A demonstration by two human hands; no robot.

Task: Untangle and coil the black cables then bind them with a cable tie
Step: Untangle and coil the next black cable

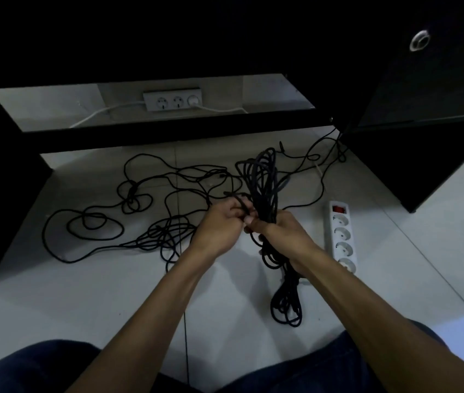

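Black coiled bundle (264, 194) is standing lengthwise in the gripping right hand (284, 231) — left hand (222, 222) is pinching a strand beside it — loose cable (140, 211) is sprawling leftward.

both grips (249, 222) curled, touching

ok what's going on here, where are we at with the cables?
A person sits on the floor coiling. The right hand grips a coiled bundle at its middle, loops above and below the fist. The left hand pinches a cable end against the bundle. A loose tangle lies on the tiles to the left, uncoiled. A power strip lies to the right. No cable tie is visible on the bundle.
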